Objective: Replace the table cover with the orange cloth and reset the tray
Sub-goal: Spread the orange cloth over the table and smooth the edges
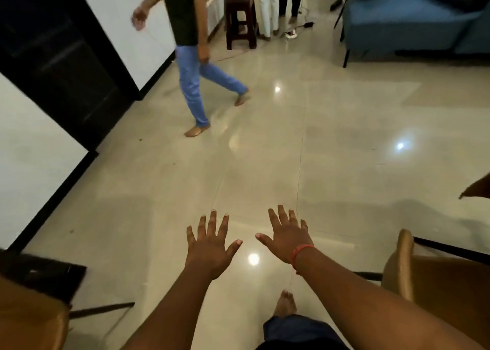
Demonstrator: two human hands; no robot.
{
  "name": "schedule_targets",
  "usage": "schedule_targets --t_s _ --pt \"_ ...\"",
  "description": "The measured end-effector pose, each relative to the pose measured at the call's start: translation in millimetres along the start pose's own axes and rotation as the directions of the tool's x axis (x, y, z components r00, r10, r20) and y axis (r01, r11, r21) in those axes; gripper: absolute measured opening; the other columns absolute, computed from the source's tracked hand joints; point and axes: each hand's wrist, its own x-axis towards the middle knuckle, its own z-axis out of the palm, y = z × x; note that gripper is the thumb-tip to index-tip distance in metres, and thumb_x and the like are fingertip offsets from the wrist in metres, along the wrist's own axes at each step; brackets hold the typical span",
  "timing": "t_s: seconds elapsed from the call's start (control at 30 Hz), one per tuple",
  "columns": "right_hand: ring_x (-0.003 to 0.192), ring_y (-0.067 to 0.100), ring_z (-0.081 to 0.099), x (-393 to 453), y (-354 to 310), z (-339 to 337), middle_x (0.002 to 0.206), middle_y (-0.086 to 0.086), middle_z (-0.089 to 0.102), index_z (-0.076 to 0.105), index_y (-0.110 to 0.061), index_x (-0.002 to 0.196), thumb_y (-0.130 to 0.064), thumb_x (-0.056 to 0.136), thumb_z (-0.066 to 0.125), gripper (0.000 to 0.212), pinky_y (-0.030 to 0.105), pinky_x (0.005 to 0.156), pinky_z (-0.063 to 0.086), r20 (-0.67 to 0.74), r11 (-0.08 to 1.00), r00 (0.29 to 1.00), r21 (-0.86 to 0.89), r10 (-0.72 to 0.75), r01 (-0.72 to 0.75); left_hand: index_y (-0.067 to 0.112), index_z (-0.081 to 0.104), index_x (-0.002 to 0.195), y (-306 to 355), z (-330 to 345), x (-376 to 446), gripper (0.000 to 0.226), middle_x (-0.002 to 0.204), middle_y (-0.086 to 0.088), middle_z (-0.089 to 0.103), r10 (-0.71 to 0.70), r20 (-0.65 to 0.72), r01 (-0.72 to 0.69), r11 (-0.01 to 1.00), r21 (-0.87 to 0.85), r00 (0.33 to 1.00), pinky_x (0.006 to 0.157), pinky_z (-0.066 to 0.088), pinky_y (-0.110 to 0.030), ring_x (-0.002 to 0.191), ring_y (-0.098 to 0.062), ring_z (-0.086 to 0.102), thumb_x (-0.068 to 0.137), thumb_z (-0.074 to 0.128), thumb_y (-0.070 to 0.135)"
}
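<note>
Head view: my left hand point(209, 246) and right hand point(287, 237) stretch forward over the glossy tiled floor point(344, 164), fingers spread, holding nothing. No orange cloth, tray or bench shows. Tan chairs flank me at 4 point(434, 278) and 8 o'clock point(31, 320). Open floor runs to 12; a barefoot person point(191, 58) walks at 11, a blue sofa point(413, 18) sits at 1. No legible writing.

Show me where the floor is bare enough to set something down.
Bare tiles ahead of the left hand and right hand, between the black doorway and the sofa. A walking person crowds far left; the stool and cables crowd the far end. Tan chairs flank near.
</note>
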Motion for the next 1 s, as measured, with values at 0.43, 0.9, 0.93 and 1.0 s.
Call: schedule_targets --t_s 0.43,0.9,0.93,1.0 --pt "0.152 0.031 -0.007 216 130 -156 0.165 0.001 -0.014 -0.005 -0.029 0.157 -0.082 0.086 0.015 0.091 0.057 0.12 0.006 -0.095 0.977 0.975 0.099 0.199 -0.189 0.035 -0.017 0.153 104 -114 306 0.079 0.164 -0.003 -0.02 0.201 -0.002 -0.201 0.978 0.062 0.98 0.118 -0.004 -0.06 0.151 -0.03 -0.013 0.089 0.004 0.076" --pt "0.152 0.031 -0.007 360 329 -292 0.165 0.002 -0.014 -0.007 -0.029 0.157 -0.083 0.082 0.01 0.093 0.057 0.121 0.006 -0.094 0.769 0.79 0.325 0.606 -0.551 0.032 -0.009 0.156 330 -205 616 0.08 0.165 -0.006 -0.012 0.642 0.084 -0.646 0.746 0.163 0.762 0.118 0.002 -0.061 0.152 -0.032 -0.006 0.09 0.006 0.075" --pt "0.152 0.031 -0.007 364 354 -300 0.165 0.002 -0.014 -0.007 -0.029 0.157 -0.083 0.082 0.01 0.094 0.057 0.121 0.005 -0.085 0.743 0.768 0.341 0.635 -0.576 0.032 -0.009 0.156 359 -208 632 0.08 0.165 -0.006 -0.011 0.669 0.098 -0.674 0.718 0.171 0.737 0.118 0.003 -0.061 0.152 -0.032 -0.004 0.09 0.006 0.075" --pt "0.152 0.032 -0.008 376 409 -311 0.165 0.002 -0.014 -0.007 -0.029 0.157 -0.084 0.082 0.009 0.094 0.057 0.12 0.005 -0.06 0.68 0.719 0.384 0.693 -0.624 0.033 -0.01 0.155 421 -211 664 0.08 0.165 -0.005 -0.012 0.698 0.124 -0.707 0.681 0.189 0.705 0.118 0.003 -0.061 0.152 -0.031 -0.005 0.089 0.004 0.075"
